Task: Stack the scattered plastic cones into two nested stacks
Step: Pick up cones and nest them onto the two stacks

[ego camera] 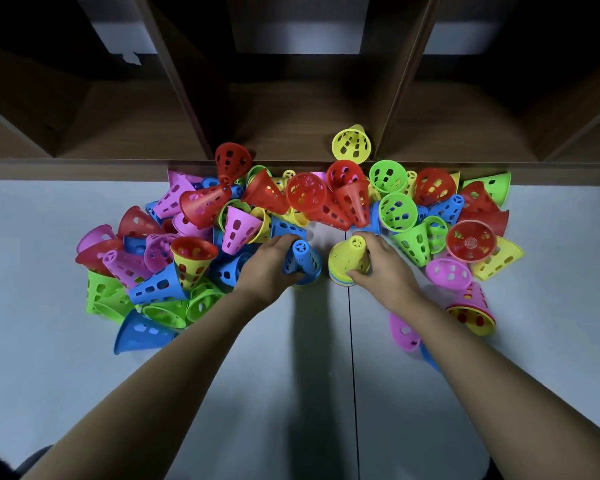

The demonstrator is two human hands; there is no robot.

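Blue cone (303, 259) in left hand (271, 265): the grip is closed round the cone's left flank, fingers wrapped on its far side, thumb on its near side. Cone stands about upright, long axis vertical, narrow spoked tip up toward the camera, wide rim down on the pale floor (291, 358). More blue shows under the fingers at its left. Cannot tell whether that is a second cone.

Yellow cone (349, 254) in right hand (387, 263): the grip is closed on the cone's right flank, fingers curled over the far side, thumb pressed low on the near side by the rim. Tip up and leaning slightly right, wide rim down. It sits as the top piece of a nested stack. Thin rims (342, 281) of other colours show just beneath it.

Both held cones stand side by side, close but apart, at the middle of the floor near the seam (352, 341).

Loose cones (201, 202) in red, pink, green, blue and yellow lie heaped in an arc from left to right, beyond and beside the hands. Most lie on their sides, axes every which way. One red cone (470, 241) at right has its mouth facing up.

One yellow cone (351, 144) lies alone on the lowest board of the wooden shelf unit (291, 116), mouth toward the camera.
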